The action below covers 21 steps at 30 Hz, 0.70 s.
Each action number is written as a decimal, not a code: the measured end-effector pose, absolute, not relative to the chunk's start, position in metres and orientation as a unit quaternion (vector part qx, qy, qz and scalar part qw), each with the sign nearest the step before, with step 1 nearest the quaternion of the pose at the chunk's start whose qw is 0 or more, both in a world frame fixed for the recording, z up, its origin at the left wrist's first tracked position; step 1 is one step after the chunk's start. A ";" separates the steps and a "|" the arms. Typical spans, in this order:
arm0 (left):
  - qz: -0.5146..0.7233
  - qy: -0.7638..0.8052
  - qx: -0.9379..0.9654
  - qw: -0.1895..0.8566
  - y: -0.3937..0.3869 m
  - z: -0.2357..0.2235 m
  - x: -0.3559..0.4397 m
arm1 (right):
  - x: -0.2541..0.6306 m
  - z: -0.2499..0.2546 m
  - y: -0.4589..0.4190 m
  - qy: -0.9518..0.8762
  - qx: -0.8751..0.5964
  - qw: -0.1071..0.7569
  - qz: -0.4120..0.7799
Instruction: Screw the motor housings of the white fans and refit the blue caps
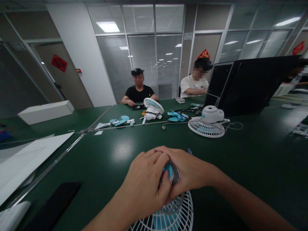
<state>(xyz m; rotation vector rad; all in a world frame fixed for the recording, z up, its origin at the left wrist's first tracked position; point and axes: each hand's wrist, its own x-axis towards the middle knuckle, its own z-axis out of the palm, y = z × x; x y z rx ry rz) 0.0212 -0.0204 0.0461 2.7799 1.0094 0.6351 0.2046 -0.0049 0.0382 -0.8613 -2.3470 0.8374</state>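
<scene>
The person's left hand [146,181] and right hand [192,171] are curled together around a small blue-and-grey part [169,170], just above a white fan cage [179,213] at the near edge of view on the green table [101,179]. The fingers hide most of the part, so how it is seated cannot be told. Uneven squeezing could make it slip; pressing down hard might bend the cage's thin bars.

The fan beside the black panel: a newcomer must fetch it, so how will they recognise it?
On the green table, find the large black panel. By its left end lies the white fan: grille down, housing on top, untouched, unlike the tilted fan farther left.
</scene>
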 end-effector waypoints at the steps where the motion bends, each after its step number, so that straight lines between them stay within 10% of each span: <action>1: 0.199 0.319 0.924 0.062 -0.020 0.048 0.019 | 0.206 0.039 -0.005 -0.860 -0.318 0.247 0.312; 21: 0.275 0.325 0.891 0.160 0.022 0.061 -0.016 | 0.215 0.028 -0.021 -0.876 -0.340 0.185 0.287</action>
